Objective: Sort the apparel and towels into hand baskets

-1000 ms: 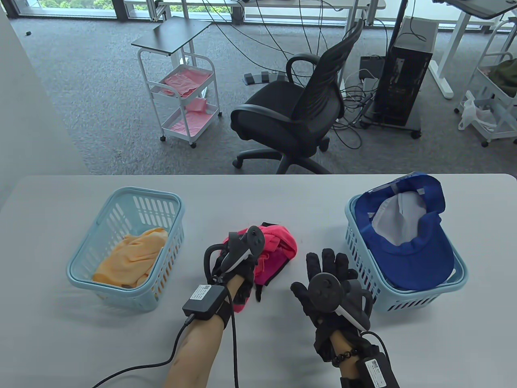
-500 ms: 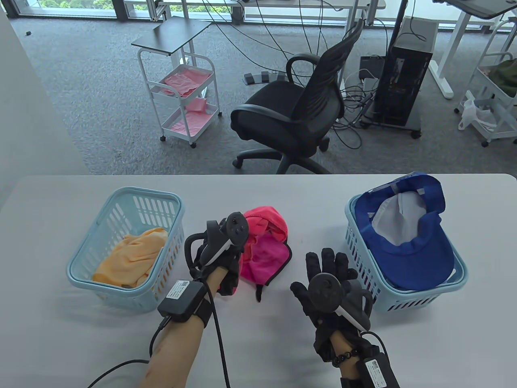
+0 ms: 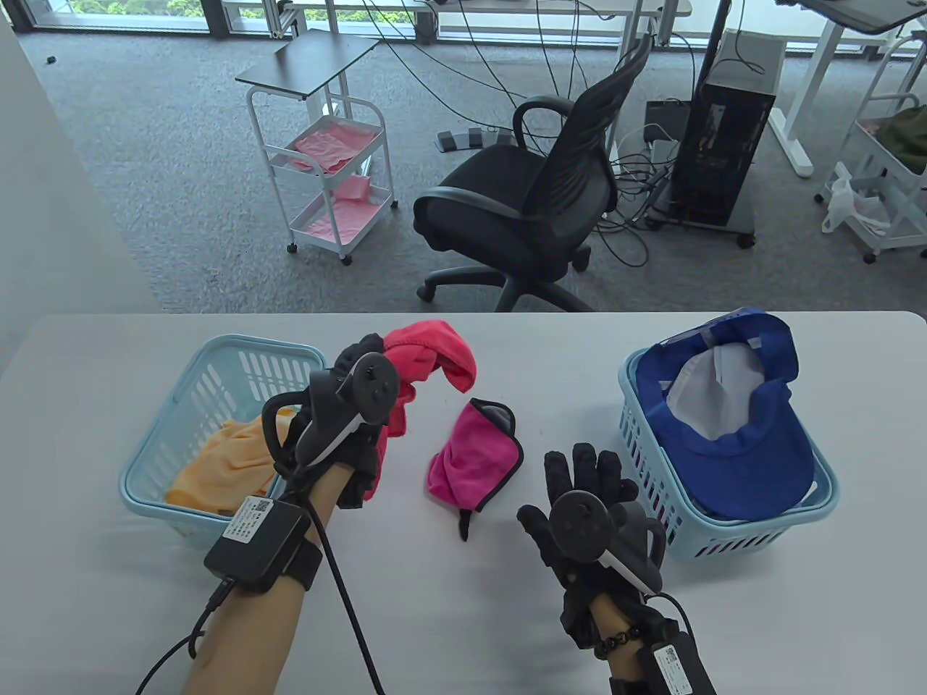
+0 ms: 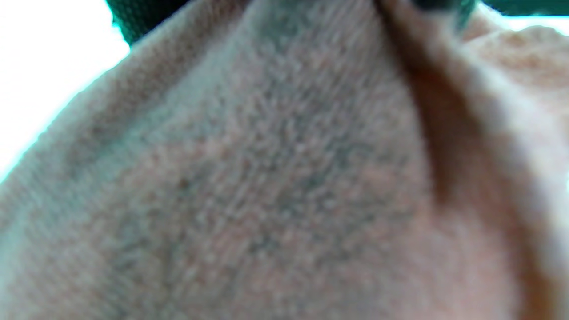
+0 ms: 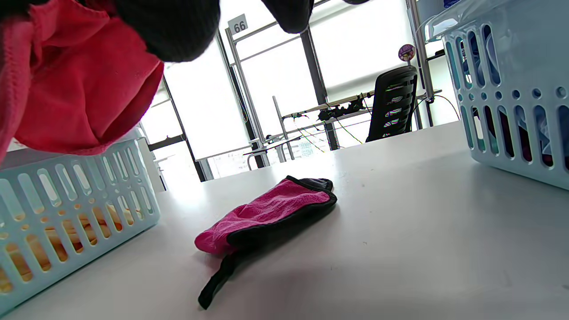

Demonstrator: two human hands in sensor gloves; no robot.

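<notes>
Two light-blue baskets sat on grey table (image 3: 507, 637): left basket (image 3: 217, 362) with orange towel (image 3: 217, 456), right basket (image 3: 724, 536) with blue cap (image 3: 731, 441). Magenta cloth (image 3: 474, 456) lay flat between them. Behind table: grey carpet, black office chair (image 3: 536, 210), white cart (image 3: 326, 181), PC tower (image 3: 724, 145), cables. Left hand (image 3: 347, 413) gripped red cloth (image 3: 431, 355), raised beside left basket's near-right corner. Right hand (image 3: 586, 492) flat on table, fingers spread, holding nothing. Left wrist view: blurred fabric only, fingers hidden.
</notes>
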